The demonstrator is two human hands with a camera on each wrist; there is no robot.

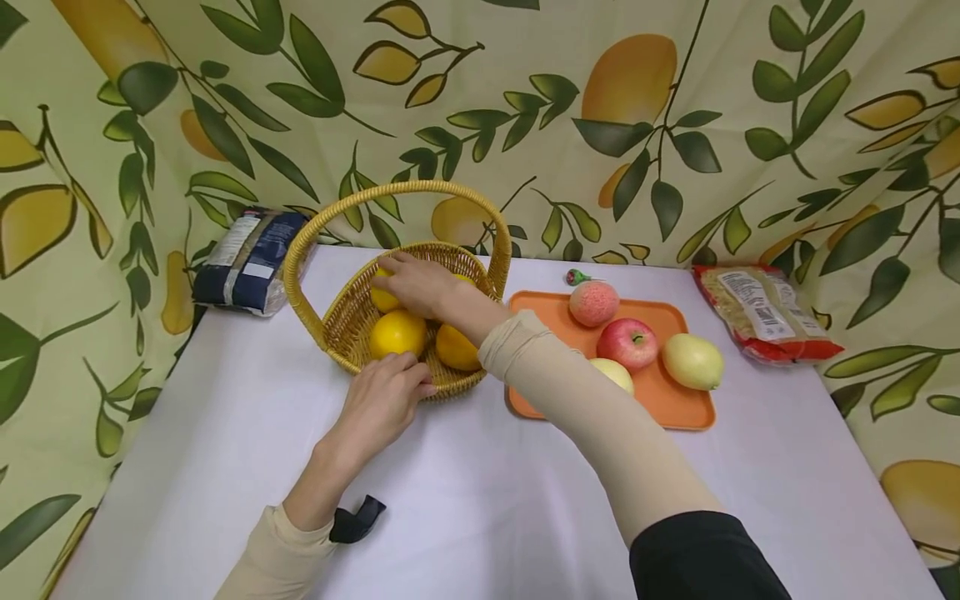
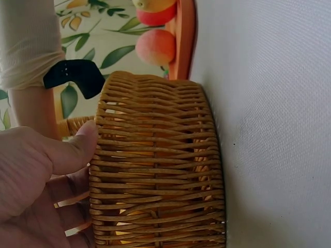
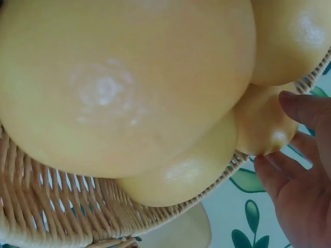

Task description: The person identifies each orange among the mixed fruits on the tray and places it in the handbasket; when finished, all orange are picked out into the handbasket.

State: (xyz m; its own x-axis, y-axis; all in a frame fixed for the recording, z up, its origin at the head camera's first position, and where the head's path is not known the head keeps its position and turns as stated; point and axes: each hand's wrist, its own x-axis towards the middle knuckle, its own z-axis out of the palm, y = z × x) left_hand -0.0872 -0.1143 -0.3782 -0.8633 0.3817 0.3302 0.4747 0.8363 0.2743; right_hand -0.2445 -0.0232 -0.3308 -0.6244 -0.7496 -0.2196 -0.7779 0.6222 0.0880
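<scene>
A wicker basket (image 1: pixel 347 321) with a tall arched handle stands on the table and holds several yellow-orange fruits, among them a round orange (image 1: pixel 397 333) near the front. My left hand (image 1: pixel 381 400) grips the near rim; in the left wrist view its thumb (image 2: pixel 77 147) lies against the woven edge. Reaching over from the right, my right hand (image 1: pixel 420 285) is inside the basket at the back. Its thumb and fingers pinch an orange (image 3: pixel 265 121) by the far rim, seen in the right wrist view. My forearm hides part of the other fruits.
Right of the basket lies an orange tray (image 1: pixel 675 408) with a peach (image 1: pixel 594 303), a red apple (image 1: pixel 628 344) and pale yellow fruits (image 1: pixel 693 362). A small green-and-red item (image 1: pixel 576 277) sits behind it. Packaged bags stand at back left (image 1: pixel 247 258) and back right (image 1: pixel 768 315).
</scene>
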